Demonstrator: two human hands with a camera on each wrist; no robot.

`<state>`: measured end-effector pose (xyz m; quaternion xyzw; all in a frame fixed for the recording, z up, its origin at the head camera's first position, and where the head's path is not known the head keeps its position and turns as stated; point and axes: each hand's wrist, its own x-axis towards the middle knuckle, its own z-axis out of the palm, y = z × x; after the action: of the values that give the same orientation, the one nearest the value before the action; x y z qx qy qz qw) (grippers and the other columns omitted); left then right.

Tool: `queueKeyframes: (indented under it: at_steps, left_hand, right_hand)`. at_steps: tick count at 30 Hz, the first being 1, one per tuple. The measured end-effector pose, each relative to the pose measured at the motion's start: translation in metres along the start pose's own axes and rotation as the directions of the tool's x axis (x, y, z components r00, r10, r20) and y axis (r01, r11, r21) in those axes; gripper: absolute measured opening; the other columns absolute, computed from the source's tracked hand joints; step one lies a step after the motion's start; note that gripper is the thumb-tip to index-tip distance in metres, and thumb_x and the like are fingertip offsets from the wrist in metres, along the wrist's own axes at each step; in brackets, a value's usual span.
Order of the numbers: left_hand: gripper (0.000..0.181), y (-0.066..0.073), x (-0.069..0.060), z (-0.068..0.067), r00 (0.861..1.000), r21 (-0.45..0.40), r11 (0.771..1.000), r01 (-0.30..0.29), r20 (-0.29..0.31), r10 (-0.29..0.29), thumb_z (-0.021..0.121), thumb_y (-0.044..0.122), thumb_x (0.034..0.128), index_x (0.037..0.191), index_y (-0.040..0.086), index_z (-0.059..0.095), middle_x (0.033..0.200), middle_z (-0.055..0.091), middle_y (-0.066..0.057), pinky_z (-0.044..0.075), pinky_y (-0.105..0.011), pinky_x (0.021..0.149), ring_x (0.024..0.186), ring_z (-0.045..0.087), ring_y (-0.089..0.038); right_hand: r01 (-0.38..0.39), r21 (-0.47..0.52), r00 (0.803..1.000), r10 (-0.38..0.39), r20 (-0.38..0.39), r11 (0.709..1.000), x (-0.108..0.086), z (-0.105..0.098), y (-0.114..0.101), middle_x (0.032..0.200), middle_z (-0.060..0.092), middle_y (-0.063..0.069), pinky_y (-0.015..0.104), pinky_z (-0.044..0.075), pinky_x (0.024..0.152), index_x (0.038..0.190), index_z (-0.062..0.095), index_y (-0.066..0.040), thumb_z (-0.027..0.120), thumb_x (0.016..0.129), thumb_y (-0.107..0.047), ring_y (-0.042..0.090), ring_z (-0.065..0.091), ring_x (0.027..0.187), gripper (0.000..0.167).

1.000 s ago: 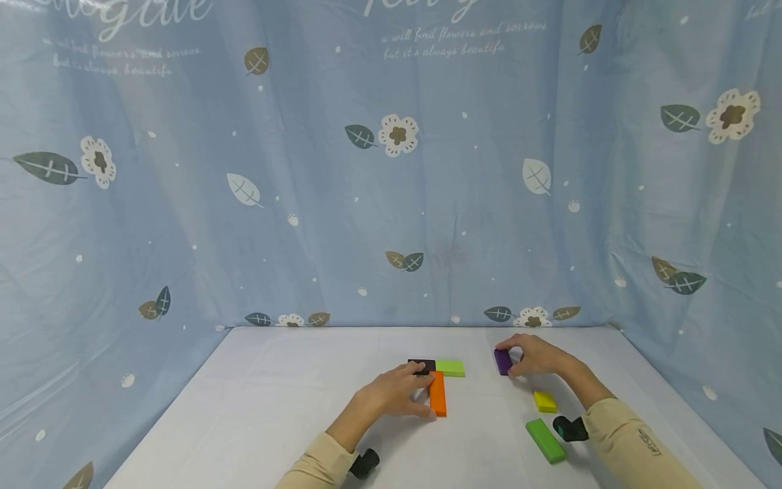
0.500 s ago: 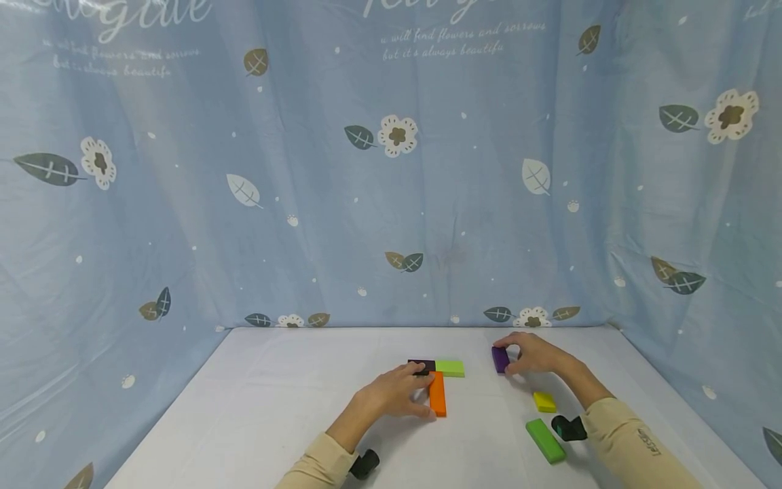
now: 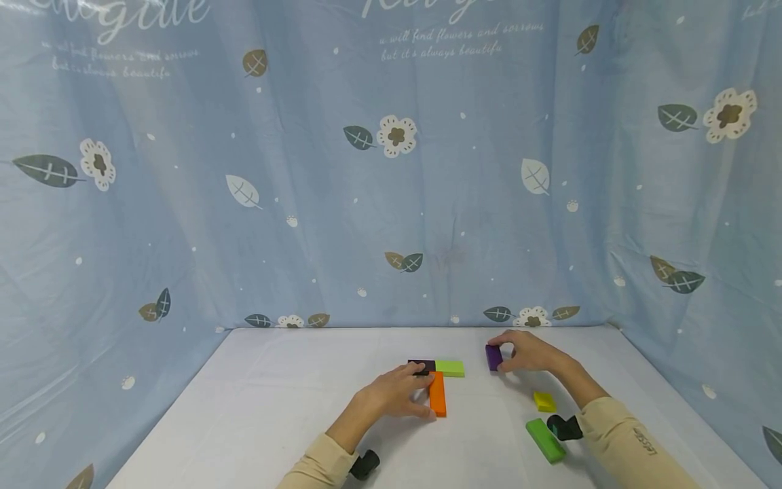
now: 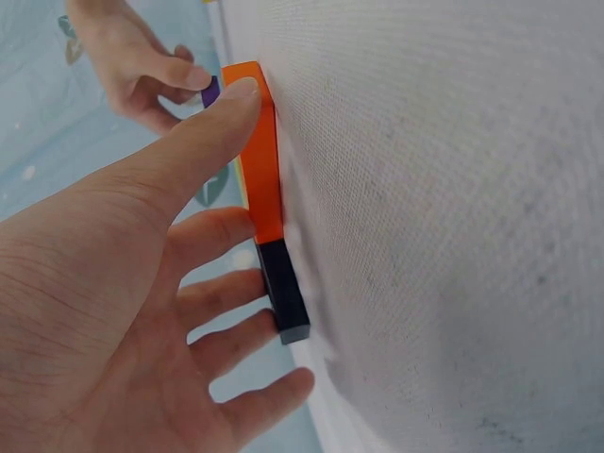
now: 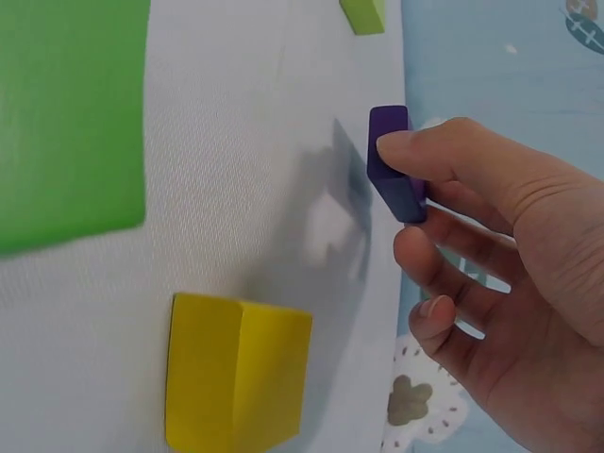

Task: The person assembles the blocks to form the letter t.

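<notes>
Between thumb and fingers, my right hand (image 3: pixel 530 351) pinches a purple block (image 5: pixel 388 143), held upright; its shadow falls on the white surface beside it. My left hand (image 3: pixel 397 392) rests against an orange block (image 3: pixel 437 394), thumb at its near end and index finger toward its far end. The other left fingers lie spread along a black block (image 4: pixel 283 291) at the orange one's far end. A light green block (image 3: pixel 450 368) adjoins the black one, forming a T-like shape with the orange block. Part of the black block is hidden by fingers in the head view.
A yellow block (image 3: pixel 544 401) and a longer green block (image 3: pixel 546 441) lie on the white table surface (image 3: pixel 263 407) beneath the right forearm. A blue patterned curtain (image 3: pixel 330 204) rises behind the table's back edge and along the sides.
My right hand has carried the purple block a little to the left and away from me, nearer the light green block. The left hand and the blocks under it have stayed put.
</notes>
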<state>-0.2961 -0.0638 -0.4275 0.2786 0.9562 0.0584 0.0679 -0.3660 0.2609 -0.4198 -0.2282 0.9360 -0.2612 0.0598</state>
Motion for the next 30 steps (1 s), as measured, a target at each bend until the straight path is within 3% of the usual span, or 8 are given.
queueKeyframes:
  at_steps: [13, 20, 30]
  left_hand:
    - [0.078, -0.001, 0.000, 0.000, 1.000, -0.005, 1.000, 0.004, -0.003, -0.004, 0.069, 0.063, 0.0800, 0.147, 0.031, 0.046, 0.158, 0.037, 0.000, 0.040, -0.048, 0.113, 0.145, 0.038, -0.024]
    - [0.078, -0.001, 0.001, 0.001, 1.000, -0.013, 1.000, 0.003, -0.005, -0.003, 0.069, 0.063, 0.0794, 0.147, 0.031, 0.046, 0.158, 0.037, 0.000, 0.040, -0.047, 0.113, 0.144, 0.039, -0.024]
    - [0.077, -0.001, 0.002, 0.001, 1.000, -0.010, 1.000, 0.010, 0.003, -0.010, 0.068, 0.065, 0.0792, 0.146, 0.033, 0.047, 0.157, 0.038, 0.001, 0.041, -0.047, 0.113, 0.143, 0.039, -0.024]
  right_hand:
    - [-0.024, -0.015, 1.000, 0.024, -0.001, 1.000, 0.010, 0.005, -0.018, 0.127, 0.062, 0.015, 0.032, 0.057, 0.078, 0.129, 0.064, -0.009, 0.081, 0.079, -0.022, 0.021, 0.060, 0.091, 0.054]
    - [0.026, -0.009, 1.000, -0.027, -0.005, 1.000, 0.015, 0.008, -0.024, 0.124, 0.063, 0.014, 0.032, 0.056, 0.077, 0.129, 0.064, -0.007, 0.081, 0.080, -0.022, 0.025, 0.060, 0.091, 0.054]
    - [0.043, 0.004, 0.999, -0.043, 0.001, 0.999, 0.025, 0.013, -0.038, 0.127, 0.063, 0.015, 0.031, 0.056, 0.075, 0.130, 0.063, -0.006, 0.080, 0.081, -0.024, 0.022, 0.060, 0.089, 0.055]
